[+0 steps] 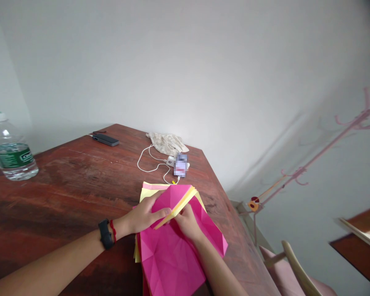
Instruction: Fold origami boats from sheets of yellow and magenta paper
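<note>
A creased pink paper sheet (pixel 175 250) lies on a stack of yellow sheets (pixel 148 190) near the right edge of a dark wooden table (pixel 68 185). Its far part is folded up, showing a yellow edge. My left hand (pixel 144 216), with a black band and red string at the wrist, pinches the folded pink flap, thumb on top. My right hand (pixel 188 222) grips the same fold from the right, fingers closed on the paper edge.
A water bottle (pixel 10 148) stands at the far left. A dark flat device (pixel 106 139), a crumpled cloth (pixel 168 143) and a white cable with a small charger (pixel 172 162) lie at the back. A chair (pixel 292 263) and pink coat stand (pixel 327 148) are to the right.
</note>
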`<state>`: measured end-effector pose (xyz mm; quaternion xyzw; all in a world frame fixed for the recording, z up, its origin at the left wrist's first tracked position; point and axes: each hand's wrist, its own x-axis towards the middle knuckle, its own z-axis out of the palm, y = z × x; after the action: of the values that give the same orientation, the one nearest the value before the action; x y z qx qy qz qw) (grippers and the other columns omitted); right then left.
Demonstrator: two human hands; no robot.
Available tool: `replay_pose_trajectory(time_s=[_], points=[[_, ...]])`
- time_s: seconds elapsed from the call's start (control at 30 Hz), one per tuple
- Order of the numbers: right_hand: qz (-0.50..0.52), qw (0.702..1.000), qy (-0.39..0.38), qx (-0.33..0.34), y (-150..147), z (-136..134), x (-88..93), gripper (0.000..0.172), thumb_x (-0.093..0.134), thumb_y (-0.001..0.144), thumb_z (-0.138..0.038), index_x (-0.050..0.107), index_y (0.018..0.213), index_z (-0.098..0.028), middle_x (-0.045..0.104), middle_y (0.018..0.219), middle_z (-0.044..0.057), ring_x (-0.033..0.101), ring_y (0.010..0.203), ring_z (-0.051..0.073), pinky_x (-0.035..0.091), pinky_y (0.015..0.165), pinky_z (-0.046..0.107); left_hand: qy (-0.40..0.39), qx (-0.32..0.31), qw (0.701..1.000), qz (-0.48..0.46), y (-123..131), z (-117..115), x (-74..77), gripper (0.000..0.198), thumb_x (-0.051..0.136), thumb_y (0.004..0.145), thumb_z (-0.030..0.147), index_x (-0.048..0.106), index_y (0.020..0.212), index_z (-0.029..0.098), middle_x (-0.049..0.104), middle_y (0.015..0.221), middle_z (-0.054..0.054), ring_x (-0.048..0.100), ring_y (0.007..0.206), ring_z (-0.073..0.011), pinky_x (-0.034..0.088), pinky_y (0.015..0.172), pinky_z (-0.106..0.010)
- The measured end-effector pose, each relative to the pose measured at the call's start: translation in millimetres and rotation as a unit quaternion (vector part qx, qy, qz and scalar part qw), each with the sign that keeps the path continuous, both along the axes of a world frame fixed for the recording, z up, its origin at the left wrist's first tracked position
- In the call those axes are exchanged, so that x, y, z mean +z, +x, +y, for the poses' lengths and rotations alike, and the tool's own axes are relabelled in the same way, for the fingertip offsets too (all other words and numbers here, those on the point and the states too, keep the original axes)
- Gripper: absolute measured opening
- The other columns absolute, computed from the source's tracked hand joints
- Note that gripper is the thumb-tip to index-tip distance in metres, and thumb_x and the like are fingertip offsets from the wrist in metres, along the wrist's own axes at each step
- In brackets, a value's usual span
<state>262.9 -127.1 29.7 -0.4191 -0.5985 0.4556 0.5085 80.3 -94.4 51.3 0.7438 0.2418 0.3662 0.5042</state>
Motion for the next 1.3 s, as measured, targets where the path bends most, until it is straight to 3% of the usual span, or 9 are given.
replay_pose_trajectory(time_s=[0.07,0.23,0.47,0.7,0.83,1.1,1.17,1.3], points=[[0.017,1.000,-0.026,0.004,-1.2,1.3,1.6,0.038,0.072,0.081,-0.055,0.066,0.075,-0.018,0.066,0.058,0.002,0.063,0.051,0.017,0.055,0.054,0.030,-0.024,0.006,1.000,-0.015,0.5,1.8,-0.4,0.056,0.059,0.093,0.046,0.049,0.142,0.019,0.069,0.125,-0.011,0.063,0.117,-0.0296,0.045,0.106,-0.046],[0.052,0.998,-0.045,-0.005,-0.4,2.8,1.4,0.044,0.072,0.078,-0.061,0.069,0.080,-0.017,0.070,0.065,0.003,0.065,0.053,0.017,0.056,0.054,0.029,-0.033,0.024,0.998,-0.043,2.7,2.6,0.2,0.049,0.059,0.094,0.045,0.053,0.134,0.018,0.065,0.130,-0.011,0.060,0.120,-0.0282,0.043,0.108,-0.042],[0.030,0.999,-0.043,0.000,0.4,1.9,0.7,0.038,0.073,0.081,-0.054,0.072,0.074,-0.017,0.070,0.065,0.003,0.064,0.055,0.016,0.057,0.059,0.029,-0.008,0.018,1.000,-0.001,0.0,-1.1,2.8,0.054,0.057,0.094,0.047,0.049,0.139,0.020,0.070,0.120,-0.009,0.066,0.109,-0.0280,0.046,0.103,-0.042],[-0.003,1.000,-0.022,0.004,-0.2,-0.5,5.2,0.037,0.072,0.082,-0.054,0.074,0.074,-0.019,0.070,0.066,0.004,0.064,0.058,0.018,0.056,0.059,0.031,0.004,-0.014,1.000,0.005,-1.4,-1.1,4.6,0.059,0.055,0.096,0.045,0.043,0.147,0.020,0.065,0.134,-0.012,0.062,0.120,-0.0288,0.044,0.107,-0.042],[-0.018,1.000,-0.006,0.014,-0.5,-1.6,7.2,0.035,0.074,0.079,-0.056,0.075,0.076,-0.021,0.072,0.070,0.004,0.065,0.061,0.019,0.057,0.060,0.032,0.002,-0.017,1.000,0.012,-1.5,-1.1,6.3,0.057,0.056,0.095,0.047,0.049,0.144,0.020,0.067,0.131,-0.011,0.062,0.119,-0.0298,0.043,0.108,-0.043],[-0.019,1.000,-0.010,0.020,-2.0,-2.2,5.6,0.039,0.072,0.080,-0.059,0.074,0.071,-0.020,0.068,0.059,0.002,0.064,0.052,0.018,0.056,0.056,0.032,-0.016,-0.035,0.999,0.007,-1.5,-0.6,8.4,0.051,0.056,0.094,0.049,0.058,0.133,0.017,0.070,0.123,-0.011,0.065,0.112,-0.0287,0.048,0.102,-0.040],[-0.019,0.999,-0.010,0.024,-2.0,-2.0,5.3,0.040,0.071,0.081,-0.058,0.073,0.070,-0.020,0.068,0.058,0.002,0.063,0.050,0.017,0.055,0.055,0.031,-0.017,-0.037,0.999,0.005,-1.1,-0.3,6.8,0.049,0.057,0.093,0.049,0.058,0.131,0.017,0.071,0.119,-0.011,0.067,0.107,-0.0271,0.049,0.098,-0.038],[-0.032,0.999,-0.014,0.032,-1.4,-0.9,2.5,0.046,0.067,0.083,-0.060,0.070,0.065,-0.018,0.064,0.050,0.002,0.060,0.043,0.015,0.052,0.050,0.027,-0.054,-0.080,0.995,0.017,-0.4,0.1,2.9,0.051,0.050,0.097,0.052,0.056,0.130,0.014,0.074,0.090,-0.007,0.069,0.078,-0.0219,0.055,0.077,-0.034]])
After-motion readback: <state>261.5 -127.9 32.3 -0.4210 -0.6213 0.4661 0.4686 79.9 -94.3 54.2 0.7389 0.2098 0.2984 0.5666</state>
